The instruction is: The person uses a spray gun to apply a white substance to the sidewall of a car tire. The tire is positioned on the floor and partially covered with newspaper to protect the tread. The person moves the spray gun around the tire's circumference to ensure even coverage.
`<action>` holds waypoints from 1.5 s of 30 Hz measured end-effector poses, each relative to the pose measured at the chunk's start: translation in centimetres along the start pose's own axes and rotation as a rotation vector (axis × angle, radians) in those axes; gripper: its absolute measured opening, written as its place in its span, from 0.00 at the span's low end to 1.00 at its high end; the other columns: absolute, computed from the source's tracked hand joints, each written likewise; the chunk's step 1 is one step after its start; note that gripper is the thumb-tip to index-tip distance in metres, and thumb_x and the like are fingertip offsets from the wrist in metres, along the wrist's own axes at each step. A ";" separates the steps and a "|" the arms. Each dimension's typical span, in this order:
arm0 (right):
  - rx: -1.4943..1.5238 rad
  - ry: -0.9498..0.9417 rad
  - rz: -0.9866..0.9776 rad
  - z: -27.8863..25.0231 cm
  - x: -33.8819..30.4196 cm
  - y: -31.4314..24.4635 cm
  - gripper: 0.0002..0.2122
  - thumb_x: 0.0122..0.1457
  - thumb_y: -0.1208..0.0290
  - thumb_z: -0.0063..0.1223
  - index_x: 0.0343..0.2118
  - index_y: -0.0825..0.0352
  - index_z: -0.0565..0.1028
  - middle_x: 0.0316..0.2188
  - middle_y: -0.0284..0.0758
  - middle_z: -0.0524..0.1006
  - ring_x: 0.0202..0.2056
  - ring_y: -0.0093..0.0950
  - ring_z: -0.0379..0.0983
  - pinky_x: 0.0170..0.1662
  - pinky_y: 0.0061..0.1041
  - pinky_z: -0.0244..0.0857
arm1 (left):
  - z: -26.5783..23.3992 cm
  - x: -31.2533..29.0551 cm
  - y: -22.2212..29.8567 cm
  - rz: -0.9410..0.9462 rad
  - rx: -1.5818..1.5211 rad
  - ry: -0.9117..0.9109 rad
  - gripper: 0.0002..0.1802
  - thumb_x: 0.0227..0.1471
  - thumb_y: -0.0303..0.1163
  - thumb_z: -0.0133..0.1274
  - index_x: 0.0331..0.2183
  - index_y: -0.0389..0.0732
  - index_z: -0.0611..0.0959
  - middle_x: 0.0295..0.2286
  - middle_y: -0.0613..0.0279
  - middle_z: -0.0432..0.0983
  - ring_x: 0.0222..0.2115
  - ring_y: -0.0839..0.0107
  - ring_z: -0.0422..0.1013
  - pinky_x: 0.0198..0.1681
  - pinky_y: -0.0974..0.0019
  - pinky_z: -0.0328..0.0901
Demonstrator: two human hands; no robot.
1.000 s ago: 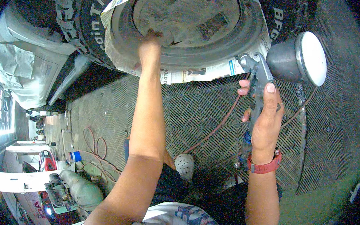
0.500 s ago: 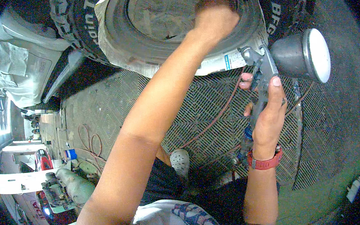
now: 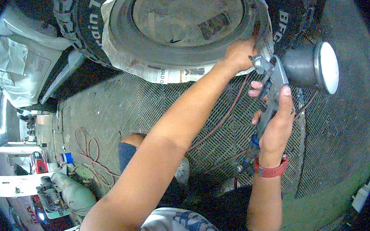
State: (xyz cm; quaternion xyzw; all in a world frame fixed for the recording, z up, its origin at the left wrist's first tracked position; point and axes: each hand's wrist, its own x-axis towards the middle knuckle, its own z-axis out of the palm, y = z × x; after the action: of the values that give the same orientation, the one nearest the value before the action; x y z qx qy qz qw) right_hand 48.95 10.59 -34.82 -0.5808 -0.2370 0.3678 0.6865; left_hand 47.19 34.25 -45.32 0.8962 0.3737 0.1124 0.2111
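Observation:
My right hand (image 3: 278,123) is wrapped round the handle of a metal paint spray gun (image 3: 276,77). A dark round cup (image 3: 301,64) with a white end joins the gun on its right. My left arm reaches forward, and my left hand (image 3: 241,55) is at the lower right of the wheel rim (image 3: 185,57), close to the gun's nozzle. Its fingers point away from me and are mostly hidden. Newspaper (image 3: 175,76) is tucked all round the rim, between it and the black tyre (image 3: 86,18). Inside the rim lies a dusty grey disc (image 3: 175,15) with a dark patch.
A reddish hose (image 3: 226,114) crosses the ridged floor mat (image 3: 331,140) below the wheel. Coiled hose (image 3: 88,145) and a green compressor tank (image 3: 70,189) are at the lower left. A covered silver car body (image 3: 36,67) stands at the left.
My left hand has come from inside the rim, right and nearer to me, to the rim's lower right edge. The spray gun stays in my right hand, slightly shifted.

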 end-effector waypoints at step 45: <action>-0.027 -0.565 0.046 2.7 -2.0 1.0 0.27 0.77 0.52 0.43 0.72 0.60 0.67 0.45 0.37 0.84 0.40 0.17 0.77 0.27 0.15 0.67 | -11.3 -14.9 -15.2 -0.846 0.376 0.238 0.34 0.62 0.53 0.53 0.43 0.26 0.87 0.44 0.29 0.83 0.50 0.36 0.79 0.56 0.42 0.71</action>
State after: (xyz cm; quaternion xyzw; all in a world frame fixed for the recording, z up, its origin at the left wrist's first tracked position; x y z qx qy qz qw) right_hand 45.46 10.82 -34.97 -0.4696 -0.4106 0.5272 0.5770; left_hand 23.31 36.54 -42.98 0.6689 0.7412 0.0491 0.0284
